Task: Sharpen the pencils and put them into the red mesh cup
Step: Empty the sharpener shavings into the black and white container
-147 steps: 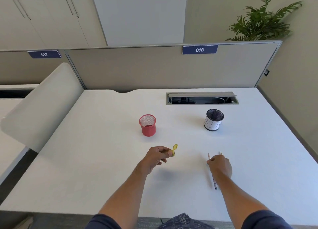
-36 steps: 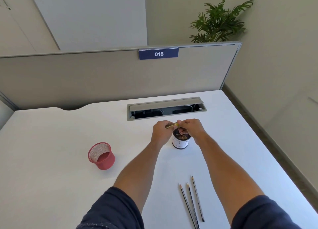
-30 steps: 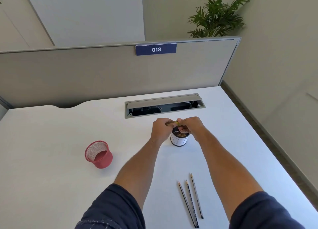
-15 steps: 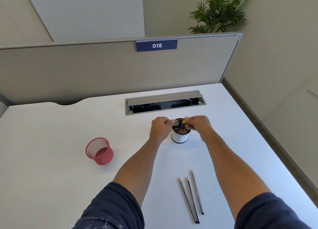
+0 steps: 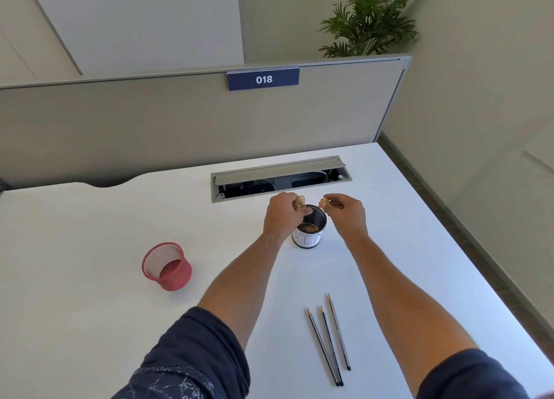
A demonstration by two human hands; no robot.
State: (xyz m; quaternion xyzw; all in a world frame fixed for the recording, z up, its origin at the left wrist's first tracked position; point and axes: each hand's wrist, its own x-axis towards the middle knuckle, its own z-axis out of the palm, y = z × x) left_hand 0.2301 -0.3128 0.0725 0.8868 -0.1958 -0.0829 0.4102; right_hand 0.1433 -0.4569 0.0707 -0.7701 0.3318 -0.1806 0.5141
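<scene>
Pencils (image 5: 328,338): we count three on the white desk (image 5: 90,308), lying side by side near the front edge on the right, between our two forearms and closer to the right one. Their sharpened tips point away from us; the two left ones touch or nearly touch at their near ends.

Going left to right, we first find the red mesh cup (image 5: 166,266). It stands upright on the left part of the desk, well apart from the pencils, and no pencil shows inside it.

Next comes our left hand (image 5: 281,215), held over the left side of a black-and-white cup (image 5: 309,230). Its fingers are curled, and thumb and fingertips pinch a small yellow sharpener part (image 5: 300,202) just above the cup's rim. The cup stands upright at the centre of the desk; we see brownish shavings in the bottom.

Our right hand (image 5: 347,215) is held over the right side of the same cup. Its fingers are curled too, and the fingertips pinch a second small yellow piece (image 5: 323,201). The two yellow pieces are near each other but apart. We cannot tell which piece is the body and which the cover.

Beyond the hands, a cable tray (image 5: 280,178) is set into the desk with its flap raised. Behind it runs a grey partition (image 5: 150,128) with a blue label (image 5: 263,79) reading 018, and a green plant (image 5: 368,23) rises at the far right.
</scene>
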